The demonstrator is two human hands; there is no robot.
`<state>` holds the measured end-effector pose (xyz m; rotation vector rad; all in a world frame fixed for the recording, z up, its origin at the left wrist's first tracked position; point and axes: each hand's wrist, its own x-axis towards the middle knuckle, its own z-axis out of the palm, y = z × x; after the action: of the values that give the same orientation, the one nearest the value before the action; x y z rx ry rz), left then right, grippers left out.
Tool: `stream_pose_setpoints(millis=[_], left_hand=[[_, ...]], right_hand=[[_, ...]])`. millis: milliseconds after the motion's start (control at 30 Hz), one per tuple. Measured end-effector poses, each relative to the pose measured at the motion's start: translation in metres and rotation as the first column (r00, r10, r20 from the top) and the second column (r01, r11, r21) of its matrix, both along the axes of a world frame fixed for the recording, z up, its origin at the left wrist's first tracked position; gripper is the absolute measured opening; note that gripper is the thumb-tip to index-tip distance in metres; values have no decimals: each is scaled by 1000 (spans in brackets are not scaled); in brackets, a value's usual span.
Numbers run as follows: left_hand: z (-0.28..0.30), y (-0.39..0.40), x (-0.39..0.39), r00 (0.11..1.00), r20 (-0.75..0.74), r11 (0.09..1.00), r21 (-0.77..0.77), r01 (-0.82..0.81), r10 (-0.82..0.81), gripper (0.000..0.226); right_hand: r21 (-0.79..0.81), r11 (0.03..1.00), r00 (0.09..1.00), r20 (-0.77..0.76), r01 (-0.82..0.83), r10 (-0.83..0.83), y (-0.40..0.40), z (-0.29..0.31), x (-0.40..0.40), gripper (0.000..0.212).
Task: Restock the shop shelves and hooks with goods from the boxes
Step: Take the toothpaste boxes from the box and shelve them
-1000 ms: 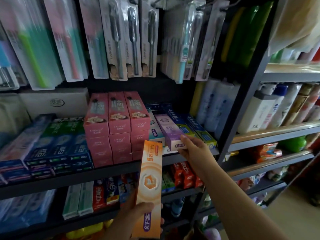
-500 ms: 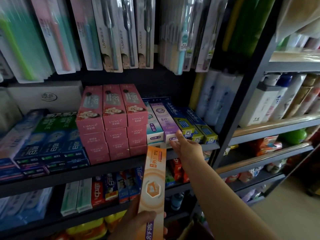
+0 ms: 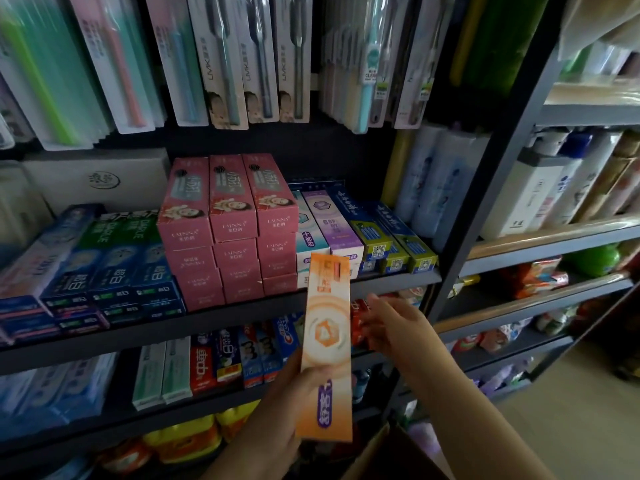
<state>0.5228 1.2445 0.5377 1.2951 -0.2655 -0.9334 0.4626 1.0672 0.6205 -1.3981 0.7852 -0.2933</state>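
The left hand held a long orange toothpaste box. The fingers were curled around its low end, with the thumb lying across the front. The box stood almost straight up, so its long side ran up and down, and its top end leaned a little away toward the shelf.

The right hand was just to the right of the box. It held nothing. Its fingers looked loose and a bit blurry, so I could not tell if they touched the box.

The boxes on the shelf lay the other way. The purple box and the pale teal box lay flat, with their long sides going from near to far. They sat right behind the top of the orange box, a little higher up.

So I think the orange box had to tip down flat and point into the shelf before it could slide in. The left hand was the one that could do that.
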Motion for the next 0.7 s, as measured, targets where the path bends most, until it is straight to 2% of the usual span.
stream_pose_setpoints(millis=[100, 133, 200, 233, 267, 333, 433, 533, 600, 700], left_hand=[[-9, -26, 21, 986, -152, 992, -100, -81, 65, 25], [9, -30, 19, 984, -162, 987, -126, -97, 76, 24], [38, -36, 0, 999, -47, 993, -118, 15, -21, 32], [50, -45, -5, 1000, 1, 997, -81, -1, 1, 32], [69, -52, -12, 998, -33, 997, -66, -50, 48, 32], [82, -58, -15, 994, -31, 989, -102, -111, 108, 40], [98, -69, -7, 992, -12, 988, -90, -128, 128, 41], [113, -73, 3, 992, -61, 986, -120, -117, 111, 40], [115, -71, 9, 992, -38, 981, -145, -127, 123, 39], [107, -67, 18, 981, -1, 978, -79, -192, 193, 30]], right_hand=[[-26, 991, 988, -87, -129, 126, 15, 5, -38, 34], [-2, 985, 981, -87, -173, 173, 21, 8, -47, 37], [55, 969, 969, -44, -240, 243, 32, 15, -58, 39], [69, 965, 967, -13, -252, 253, 35, 19, -60, 38], [71, 966, 968, 20, -250, 249, 37, 21, -60, 35], [58, 973, 973, 79, -224, 219, 37, 25, -57, 26], [21, 986, 978, 134, -162, 158, 31, 32, -48, 19], [-33, 994, 983, 146, -107, 110, 23, 39, -34, 24], [-62, 995, 986, 143, -79, 87, 17, 46, -23, 28], [-41, 998, 991, 126, -40, 45, 2, 54, 1, 29]])
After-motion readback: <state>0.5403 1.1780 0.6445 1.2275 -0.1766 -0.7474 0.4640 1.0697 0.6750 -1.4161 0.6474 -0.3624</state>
